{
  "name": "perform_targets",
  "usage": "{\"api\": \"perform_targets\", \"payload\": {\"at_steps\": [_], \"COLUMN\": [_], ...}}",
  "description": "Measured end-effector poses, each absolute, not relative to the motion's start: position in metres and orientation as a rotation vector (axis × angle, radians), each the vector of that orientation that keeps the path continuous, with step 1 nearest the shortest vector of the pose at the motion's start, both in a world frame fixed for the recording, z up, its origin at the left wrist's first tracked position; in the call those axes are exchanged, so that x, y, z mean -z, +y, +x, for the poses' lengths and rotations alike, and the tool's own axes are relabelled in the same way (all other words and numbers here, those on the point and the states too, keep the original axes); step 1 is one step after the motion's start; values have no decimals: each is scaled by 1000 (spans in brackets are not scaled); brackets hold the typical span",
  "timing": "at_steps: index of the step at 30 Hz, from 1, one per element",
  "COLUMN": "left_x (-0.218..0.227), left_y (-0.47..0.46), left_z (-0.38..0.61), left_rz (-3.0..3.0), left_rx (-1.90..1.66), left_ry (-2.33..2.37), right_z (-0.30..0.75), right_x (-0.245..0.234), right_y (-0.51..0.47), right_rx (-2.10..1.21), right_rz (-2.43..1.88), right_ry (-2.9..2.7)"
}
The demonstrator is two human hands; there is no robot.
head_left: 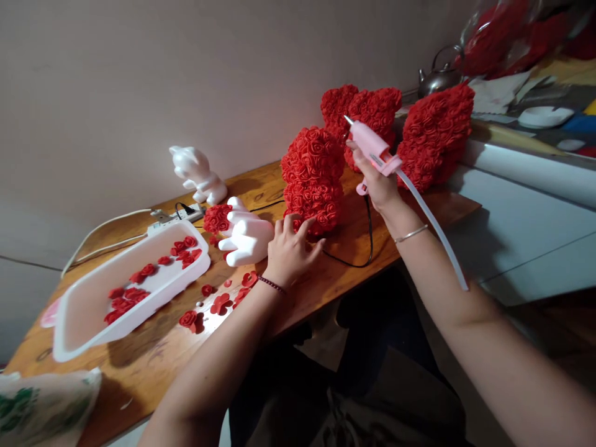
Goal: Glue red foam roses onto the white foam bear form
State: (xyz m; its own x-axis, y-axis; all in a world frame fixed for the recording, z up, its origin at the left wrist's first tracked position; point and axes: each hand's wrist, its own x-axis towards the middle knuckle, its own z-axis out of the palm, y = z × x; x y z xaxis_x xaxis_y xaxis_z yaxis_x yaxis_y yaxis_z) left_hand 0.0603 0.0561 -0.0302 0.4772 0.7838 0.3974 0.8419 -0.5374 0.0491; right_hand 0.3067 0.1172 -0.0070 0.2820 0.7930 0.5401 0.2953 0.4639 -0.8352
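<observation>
My right hand (pixel 379 186) is wrapped round a pink hot glue gun (pixel 372 143), raised with its metal nozzle pointing up and left. A long translucent glue stick (pixel 435 226) sticks out of its back. My left hand (pixel 293 248) has its fingers spread, by the foot of a figure covered in red foam roses (pixel 311 167); whether the fingertips touch it I cannot tell. Just left of that hand lies a white foam bear (pixel 249 239), tipped over, with red roses (pixel 217 219) on its head end. Loose roses and petals (pixel 221 304) are scattered on the table nearby.
A white plastic tray (pixel 135 320) holds red roses. Behind stand a bare white bear (pixel 198 177) and a power strip (pixel 186 213). More rose-covered figures (pixel 433 136) are at the right, near a kettle (pixel 440 79). A black cord (pixel 370 239) loops near the table edge.
</observation>
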Motion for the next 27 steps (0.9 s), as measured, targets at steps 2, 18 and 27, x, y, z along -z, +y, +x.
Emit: {"api": "perform_targets", "payload": {"at_steps": [2,18,27], "left_x": [31,36,-37], "left_y": [56,69,58], "left_z": [60,53,-10], "left_rz": [-2557,-2538,-2054], "left_rx": [571,672,1132], "left_ry": [-1422,-1339,-1613], "right_z": [305,258,251], "right_x": [12,-2,4], "right_y": [97,106,149], "right_rx": [-440,-621,-711], "right_rz": [-1034,-1019,-943], "right_ry": [-1222,-1451,-1446]}}
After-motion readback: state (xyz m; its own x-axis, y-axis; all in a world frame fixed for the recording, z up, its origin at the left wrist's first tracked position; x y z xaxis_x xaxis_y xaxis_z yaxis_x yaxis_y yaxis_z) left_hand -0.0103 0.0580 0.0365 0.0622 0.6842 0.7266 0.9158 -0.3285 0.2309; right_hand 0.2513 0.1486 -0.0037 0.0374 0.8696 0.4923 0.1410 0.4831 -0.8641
